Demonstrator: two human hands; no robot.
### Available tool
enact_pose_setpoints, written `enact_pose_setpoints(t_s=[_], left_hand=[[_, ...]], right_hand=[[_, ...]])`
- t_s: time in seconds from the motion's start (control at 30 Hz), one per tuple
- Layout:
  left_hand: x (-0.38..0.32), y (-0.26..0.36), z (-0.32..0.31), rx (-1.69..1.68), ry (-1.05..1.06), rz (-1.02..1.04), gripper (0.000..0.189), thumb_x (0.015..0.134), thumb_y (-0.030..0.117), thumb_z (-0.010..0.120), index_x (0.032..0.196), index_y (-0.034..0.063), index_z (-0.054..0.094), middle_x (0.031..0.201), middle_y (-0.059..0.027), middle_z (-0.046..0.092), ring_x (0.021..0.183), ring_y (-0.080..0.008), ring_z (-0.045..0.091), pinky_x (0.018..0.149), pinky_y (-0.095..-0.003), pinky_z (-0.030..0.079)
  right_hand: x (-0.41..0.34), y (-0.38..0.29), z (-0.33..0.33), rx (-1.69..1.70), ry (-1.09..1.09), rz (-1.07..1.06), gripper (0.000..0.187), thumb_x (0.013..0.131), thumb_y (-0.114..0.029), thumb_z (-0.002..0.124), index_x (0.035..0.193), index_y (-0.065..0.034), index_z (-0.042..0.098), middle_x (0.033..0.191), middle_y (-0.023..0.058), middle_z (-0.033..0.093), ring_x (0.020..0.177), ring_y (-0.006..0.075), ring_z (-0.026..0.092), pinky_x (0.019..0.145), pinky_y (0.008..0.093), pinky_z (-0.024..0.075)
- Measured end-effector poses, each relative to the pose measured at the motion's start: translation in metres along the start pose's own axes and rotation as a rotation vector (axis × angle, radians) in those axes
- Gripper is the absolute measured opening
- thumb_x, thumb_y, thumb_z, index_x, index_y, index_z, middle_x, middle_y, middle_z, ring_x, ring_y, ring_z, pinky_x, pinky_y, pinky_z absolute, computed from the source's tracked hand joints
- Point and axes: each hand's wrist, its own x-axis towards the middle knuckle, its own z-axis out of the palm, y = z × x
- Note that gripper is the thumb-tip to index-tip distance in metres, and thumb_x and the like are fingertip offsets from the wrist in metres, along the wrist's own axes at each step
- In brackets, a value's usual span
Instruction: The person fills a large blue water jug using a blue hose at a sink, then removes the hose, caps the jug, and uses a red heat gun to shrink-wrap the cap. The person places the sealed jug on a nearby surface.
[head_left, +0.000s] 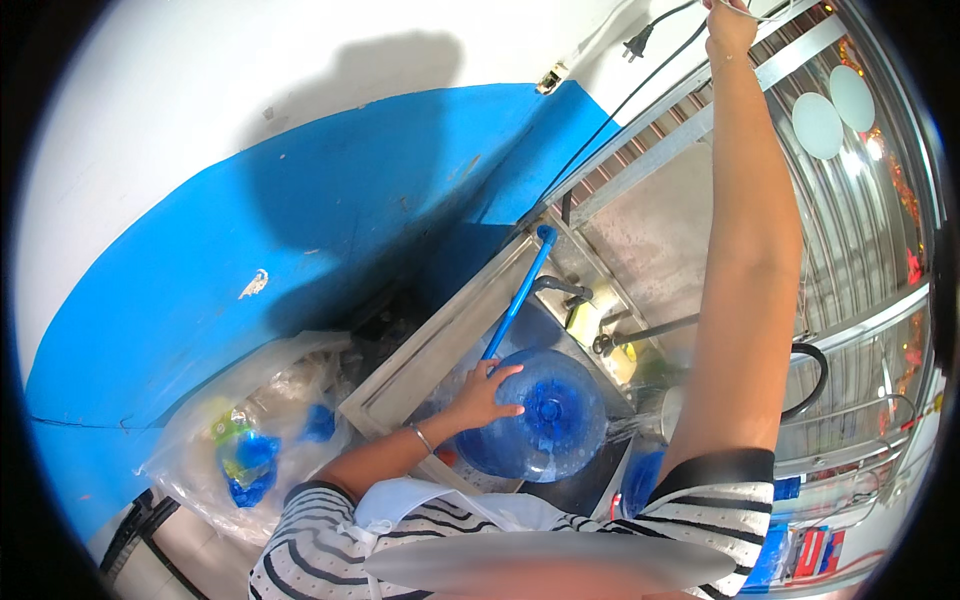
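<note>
A translucent blue water jug (551, 450) lies in a metal sink (450, 319), its ringed round base facing up. My left hand (480, 394) presses on the jug's left side with thumb and fingers spread over the curve. A blue pipe (517, 300) slopes down to the rim of the jug behind that hand. Water sprays at the jug's right side, near a pale round object (673, 412) partly covered by my right arm. Stretched far up, my right hand (731, 30) is at the top edge among thin pale cords; its fingers are partly cut off, so its grip is unclear.
A black plug (637, 45) hangs by a wall socket (553, 78). Yellow sponges (585, 324) sit beside the dark taps (562, 286). A clear plastic bag (292, 390) with blue pieces stands at left. Another blue container (641, 480) is under my right arm.
</note>
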Motion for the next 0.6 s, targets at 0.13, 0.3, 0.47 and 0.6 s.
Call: enact_pose_setpoints(t_s=[0.13,0.3,0.47,0.6], left_hand=[[0.004,-0.002,0.005,0.012,0.039,0.043,0.076,0.073,0.046,0.080,0.140,0.0302,0.047,0.141,-0.0229,0.032,0.127,-0.0472,0.037,0.105,-0.0528,0.035],[0.008,-0.004,0.006,-0.045,0.026,0.025,0.076,0.074,0.045,0.080,0.140,0.0292,0.047,0.142,-0.0232,0.033,0.127,-0.0455,0.037,0.105,-0.0524,0.035],[0.010,-0.001,0.001,-0.026,0.020,0.030,0.075,0.074,0.043,0.080,0.140,0.0280,0.048,0.140,-0.0243,0.035,0.126,-0.0446,0.040,0.105,-0.0507,0.036],[0.017,0.003,-0.003,-0.027,0.019,0.019,0.073,0.074,0.041,0.080,0.139,0.0264,0.050,0.139,-0.0245,0.038,0.127,-0.0433,0.041,0.105,-0.0491,0.037]], right_hand=[[0.002,-0.005,0.013,-0.036,0.153,-0.127,0.025,0.090,-0.022,0.063,0.101,0.0003,0.070,0.070,0.0004,0.059,0.065,0.0116,0.052,0.057,0.0303,0.0399],[-0.002,-0.012,0.021,-0.110,0.060,0.136,0.046,0.091,-0.025,0.065,0.126,0.0026,0.060,0.100,0.0169,0.069,0.090,0.0228,0.064,0.073,0.0366,0.0499],[-0.056,-0.012,-0.013,-0.156,-0.168,0.077,0.067,0.090,-0.030,0.064,0.147,-0.0064,0.037,0.128,0.0226,0.054,0.111,0.0322,0.055,0.089,0.0470,0.0462],[-0.199,-0.029,-0.067,-0.600,-0.552,-0.106,0.041,0.090,-0.026,0.064,0.123,-0.0033,0.058,0.102,0.0122,0.064,0.093,0.0227,0.062,0.082,0.0361,0.0501]])
